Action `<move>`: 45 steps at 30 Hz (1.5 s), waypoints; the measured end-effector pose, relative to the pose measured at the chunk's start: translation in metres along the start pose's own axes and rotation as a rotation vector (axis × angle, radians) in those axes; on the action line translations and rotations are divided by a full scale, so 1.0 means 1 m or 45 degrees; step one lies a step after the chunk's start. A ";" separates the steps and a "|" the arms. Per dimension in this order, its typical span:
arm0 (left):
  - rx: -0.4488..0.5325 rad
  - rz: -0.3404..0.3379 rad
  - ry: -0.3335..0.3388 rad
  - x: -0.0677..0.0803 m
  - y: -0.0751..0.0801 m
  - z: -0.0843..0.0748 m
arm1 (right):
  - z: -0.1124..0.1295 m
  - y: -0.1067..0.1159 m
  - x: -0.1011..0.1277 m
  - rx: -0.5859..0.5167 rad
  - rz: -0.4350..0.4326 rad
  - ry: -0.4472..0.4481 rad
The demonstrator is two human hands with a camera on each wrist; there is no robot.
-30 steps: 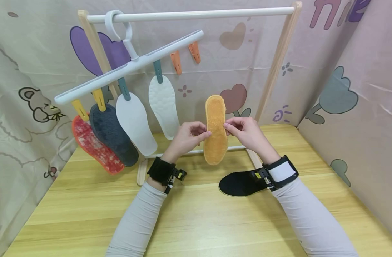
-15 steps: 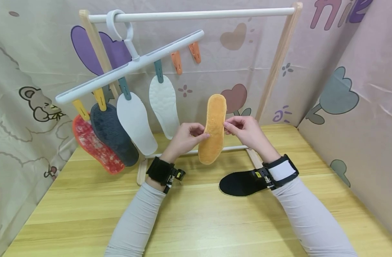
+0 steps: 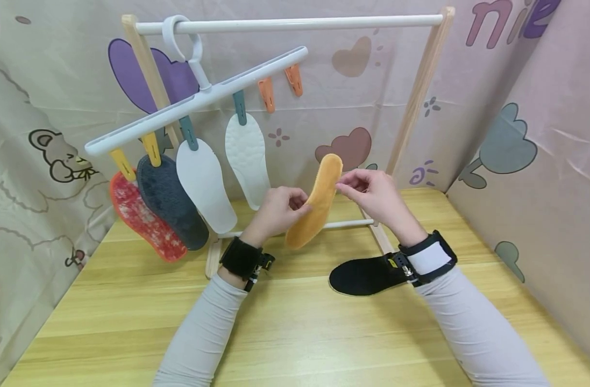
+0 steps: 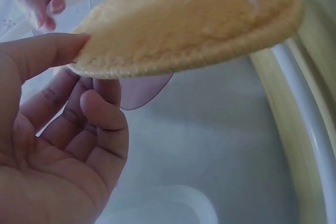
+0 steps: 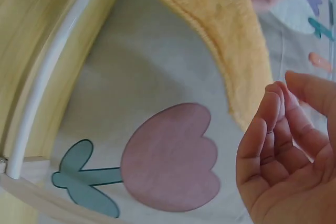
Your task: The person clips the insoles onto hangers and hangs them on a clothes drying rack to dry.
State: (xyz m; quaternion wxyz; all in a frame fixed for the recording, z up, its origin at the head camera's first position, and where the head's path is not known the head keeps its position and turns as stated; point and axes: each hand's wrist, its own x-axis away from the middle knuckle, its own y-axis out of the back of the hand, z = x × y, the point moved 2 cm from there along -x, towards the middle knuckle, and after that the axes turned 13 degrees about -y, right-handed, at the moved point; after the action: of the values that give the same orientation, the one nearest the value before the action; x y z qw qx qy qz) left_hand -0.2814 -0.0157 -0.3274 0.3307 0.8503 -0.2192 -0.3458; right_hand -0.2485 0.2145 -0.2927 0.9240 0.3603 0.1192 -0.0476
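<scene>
A fuzzy orange insole (image 3: 319, 201) is held up tilted above the table, its top leaning right. My left hand (image 3: 281, 210) pinches its edge, thumb on the fuzzy face and fingers behind, as the left wrist view shows on the insole (image 4: 184, 24). Beside the upper right edge is my right hand (image 3: 372, 196), its fingers loosely bent. In the right wrist view nothing lies between the thumb and fingers of the right hand (image 5: 289, 150). Below the right wrist, a black insole (image 3: 364, 277) lies on the table, its right end hidden by the wrist strap.
A white hanger (image 3: 198, 99) slants from a wood-and-white rack (image 3: 295, 23). Its clips hold a red insole (image 3: 147, 217), a dark grey insole (image 3: 171, 201) and two white insoles (image 3: 206, 185). Two orange clips (image 3: 267, 95) at its right end hold nothing.
The orange insole has swung over, its lower end going left and its face turning. My right hand has let go of its edge and shifted slightly right; the left hand keeps its pinch.
</scene>
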 end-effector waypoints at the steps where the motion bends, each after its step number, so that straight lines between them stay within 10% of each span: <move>1: -0.037 0.017 -0.013 0.000 0.000 -0.001 | 0.004 -0.002 0.001 0.020 0.011 0.030; 8: -0.146 0.084 -0.073 -0.001 -0.001 -0.007 | 0.021 -0.020 0.002 0.331 0.073 0.336; 18: -0.183 0.113 -0.125 0.001 -0.003 -0.008 | 0.026 -0.035 0.001 0.568 0.110 0.370; 45: -0.108 -0.019 -0.022 0.014 0.011 0.014 | 0.015 -0.026 -0.008 0.372 0.081 0.228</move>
State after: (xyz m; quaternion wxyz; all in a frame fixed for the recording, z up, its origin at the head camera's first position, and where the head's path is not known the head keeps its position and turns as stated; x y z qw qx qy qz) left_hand -0.2844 -0.0372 -0.3337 0.3619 0.8341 -0.2010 -0.3646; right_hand -0.2583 0.1855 -0.2972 0.8484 0.4973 0.1813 -0.0031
